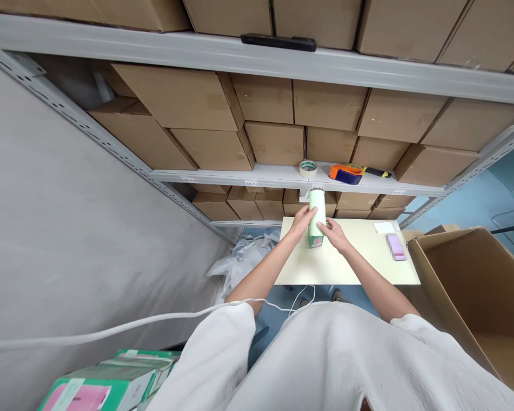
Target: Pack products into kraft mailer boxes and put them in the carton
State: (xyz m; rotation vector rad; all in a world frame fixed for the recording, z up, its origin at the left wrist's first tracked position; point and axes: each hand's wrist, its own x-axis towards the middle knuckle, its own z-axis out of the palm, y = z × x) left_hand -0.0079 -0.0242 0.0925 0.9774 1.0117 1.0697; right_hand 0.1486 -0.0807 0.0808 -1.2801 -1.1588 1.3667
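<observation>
Between my hands, above the table, is a pale green tumbler-like cylinder (317, 206) with a dark rim at its far end. A green box end with a pink patch (316, 242) shows at its near end; whether the cylinder sits in it or over it, I cannot tell. My left hand (301, 222) is closed on the cylinder's left side, thumb on the front. On the right side, lower down, my right hand (333, 234) grips it with thumb and fingers. Beneath them lies the cream tabletop (346, 268).
A purple blurred item (396, 247) and a white card (384, 228) lie on the table's right. Beside it stands an open carton (454, 285). On the shelf edge ahead are a tape roll (308, 169), an orange-and-blue tape dispenser (346, 174) and a yellow-black cutter (377, 172).
</observation>
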